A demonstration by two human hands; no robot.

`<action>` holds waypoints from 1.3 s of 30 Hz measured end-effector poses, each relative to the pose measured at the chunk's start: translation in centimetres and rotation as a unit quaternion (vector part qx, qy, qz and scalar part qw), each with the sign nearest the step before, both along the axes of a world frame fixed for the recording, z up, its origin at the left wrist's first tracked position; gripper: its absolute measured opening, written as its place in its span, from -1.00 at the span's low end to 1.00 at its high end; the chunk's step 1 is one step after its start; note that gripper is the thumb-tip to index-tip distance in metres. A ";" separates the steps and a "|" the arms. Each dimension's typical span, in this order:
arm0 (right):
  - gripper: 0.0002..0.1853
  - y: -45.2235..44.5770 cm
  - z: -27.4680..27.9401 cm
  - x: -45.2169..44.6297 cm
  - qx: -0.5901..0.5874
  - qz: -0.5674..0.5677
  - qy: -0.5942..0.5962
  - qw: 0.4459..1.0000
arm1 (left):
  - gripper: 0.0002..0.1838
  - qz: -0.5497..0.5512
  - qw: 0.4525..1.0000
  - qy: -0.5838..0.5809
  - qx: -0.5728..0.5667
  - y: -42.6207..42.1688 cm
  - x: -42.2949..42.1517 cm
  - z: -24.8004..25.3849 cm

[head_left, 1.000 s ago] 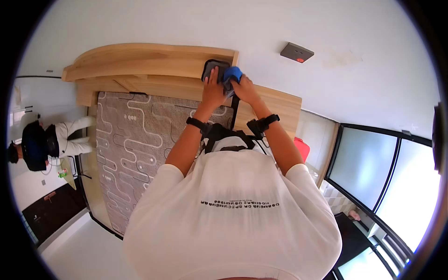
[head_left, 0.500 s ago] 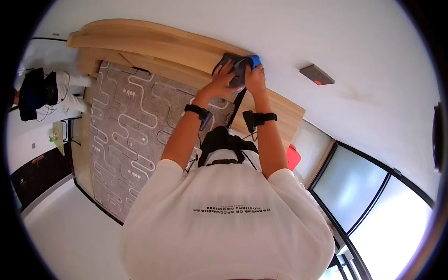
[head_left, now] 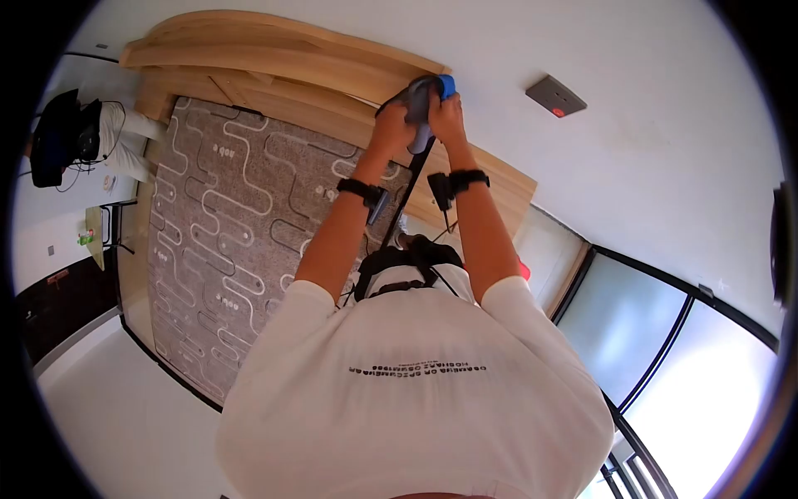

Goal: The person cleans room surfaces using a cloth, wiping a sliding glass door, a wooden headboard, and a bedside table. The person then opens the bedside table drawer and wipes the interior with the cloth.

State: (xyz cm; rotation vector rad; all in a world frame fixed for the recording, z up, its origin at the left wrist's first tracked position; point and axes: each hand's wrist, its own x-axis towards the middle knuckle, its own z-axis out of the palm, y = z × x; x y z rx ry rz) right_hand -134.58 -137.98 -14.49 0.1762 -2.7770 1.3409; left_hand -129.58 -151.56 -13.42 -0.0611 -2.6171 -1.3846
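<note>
A dark grey cloth with a bright blue part (head_left: 422, 101) is bunched up against the end of the wooden headboard (head_left: 274, 41), close to the wall. My left hand (head_left: 394, 131) grips the cloth from its left side, fingers partly hidden in the folds. On the other side, my right hand (head_left: 447, 118) is closed on it near the blue part. A lighter grey fold hangs down between the two hands. Each wrist wears a black strap with a small device.
Below the headboard lies a grey patterned mattress (head_left: 249, 208). A wooden bedside top (head_left: 503, 185) stands to the right, under a wall socket plate (head_left: 556, 96). Frosted glass panels (head_left: 623, 308) are at right. Another person (head_left: 79, 137) stands at far left, near a small table (head_left: 96, 237).
Both hands have drawn closer together on the cloth, bunching it tighter. My left hand's fingers went from spread over it to curled around it. The view has shifted slightly.
</note>
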 end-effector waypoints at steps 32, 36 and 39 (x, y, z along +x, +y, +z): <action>-0.59 40.3 -8.6 37.6 -0.008 0.145 -0.452 0.880 | -0.39 -0.236 0.860 -0.445 0.074 19.4 27.1 -13.5; -0.58 44.6 -8.8 35.9 -0.041 0.027 -0.486 0.872 | -0.32 -0.013 0.970 -0.237 -0.047 18.7 21.7 -13.7; -0.58 46.6 -8.9 34.7 -0.081 -0.043 -0.420 0.903 | -0.27 0.035 0.985 -0.158 -0.067 17.8 17.5 -13.1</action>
